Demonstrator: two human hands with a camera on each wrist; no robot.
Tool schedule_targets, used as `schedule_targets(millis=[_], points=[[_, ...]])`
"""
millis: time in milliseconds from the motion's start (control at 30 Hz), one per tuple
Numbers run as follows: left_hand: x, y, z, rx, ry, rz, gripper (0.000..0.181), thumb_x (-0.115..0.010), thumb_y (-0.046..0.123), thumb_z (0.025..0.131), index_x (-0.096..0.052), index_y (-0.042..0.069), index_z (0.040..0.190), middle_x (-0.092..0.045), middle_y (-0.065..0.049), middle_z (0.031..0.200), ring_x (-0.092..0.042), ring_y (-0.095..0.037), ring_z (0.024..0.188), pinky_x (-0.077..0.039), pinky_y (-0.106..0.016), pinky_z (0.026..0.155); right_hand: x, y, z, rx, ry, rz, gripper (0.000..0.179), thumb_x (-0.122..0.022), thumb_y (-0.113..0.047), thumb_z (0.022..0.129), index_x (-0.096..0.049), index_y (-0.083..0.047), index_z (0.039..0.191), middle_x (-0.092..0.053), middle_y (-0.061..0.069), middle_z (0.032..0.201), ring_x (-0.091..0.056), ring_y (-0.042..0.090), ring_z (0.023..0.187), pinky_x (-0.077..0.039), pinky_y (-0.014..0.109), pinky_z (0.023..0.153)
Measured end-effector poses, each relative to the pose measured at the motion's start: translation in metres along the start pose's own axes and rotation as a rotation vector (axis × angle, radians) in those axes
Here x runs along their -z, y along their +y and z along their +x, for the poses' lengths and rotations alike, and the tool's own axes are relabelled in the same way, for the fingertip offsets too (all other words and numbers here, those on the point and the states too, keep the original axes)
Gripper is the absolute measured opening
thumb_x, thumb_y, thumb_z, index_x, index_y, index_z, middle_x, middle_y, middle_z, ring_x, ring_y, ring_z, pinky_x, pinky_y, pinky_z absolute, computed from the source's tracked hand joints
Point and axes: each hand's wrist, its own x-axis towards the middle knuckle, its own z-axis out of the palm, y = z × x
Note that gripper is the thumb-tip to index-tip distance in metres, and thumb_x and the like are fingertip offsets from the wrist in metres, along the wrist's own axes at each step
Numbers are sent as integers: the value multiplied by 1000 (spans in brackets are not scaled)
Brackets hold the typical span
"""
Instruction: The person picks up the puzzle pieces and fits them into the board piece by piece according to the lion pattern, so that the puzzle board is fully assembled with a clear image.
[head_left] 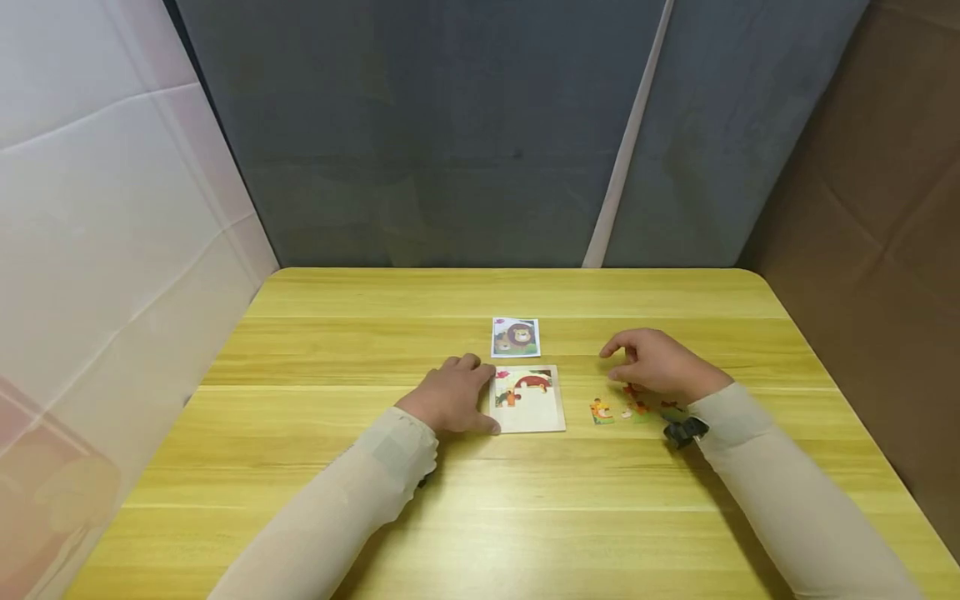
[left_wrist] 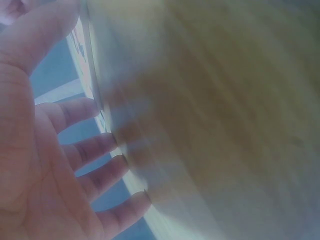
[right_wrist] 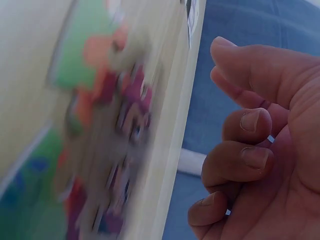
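Two hands flank the puzzle board [head_left: 536,417]; the left hand [head_left: 453,396], fingers extended, touches its left edge; right of the board lie loose pieces [head_left: 602,411], nearer the right hand [head_left: 660,362], its grip loosely curled, visibly empty.

My sleeves [head_left: 341,492]: matt cloth. Before me: table [head_left: 495,525], smooth, glossy, wood-grained; puzzle board [head_left: 536,415], smooth; picture card [head_left: 516,337], paper-like.

Head view facing forward-down from above, tilted wrist views close at hands [head_left: 452,396] [head_left: 660,363], puzzle pieces [head_left: 601,411] shared by head and right wrist views
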Motion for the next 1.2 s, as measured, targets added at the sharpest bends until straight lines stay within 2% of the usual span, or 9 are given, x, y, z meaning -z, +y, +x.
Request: schedule_targets(millis=[300, 567, 833, 1200], points=[[-3, -1, 1, -11, 2, 23, 96, -84, 59, 83, -48, 11, 158, -48, -15, 156, -47, -42, 141, -47, -63, 107, 6, 20, -15, -13, -11, -25, 28, -74, -10, 97, -72, -4, 125, -48, 4, 71, -40, 18, 60, -40, 34, 61], [-2, -1, 1, -9, 4, 24, 95, -84, 59, 84, -48, 10, 157, -48, -15, 155, -47, -41, 141, -47, -63, 107, 6, 35, -20, -45, -14, -30, 27, -78, -11, 94, -72, -4, 120, -51, 6, 74, -48, 19, 62, -42, 34, 61], [-2, 0, 0, -5, 7, 23, 95, -84, 59, 83, -48, 11, 157, -49, -15, 155, -47, -41, 141, -47, -61, 108, 6, 37, -24, -59, -33, 2, 25, -77, -6, 94, -70, -2, 118, -50, 6, 72, -47, 19, 62, -46, 33, 62], [0, 1, 0, 8, -3, 10, 95, -85, 58, 83, -48, 11, 158, -48, -15, 156, -45, -40, 142, -45, -62, 111, 5, 36, -24, -51, -38, -17, 22, -76, -6, 94, -70, -3, 115, -50, 5, 73, -46, 18, 62, -44, 32, 61]])
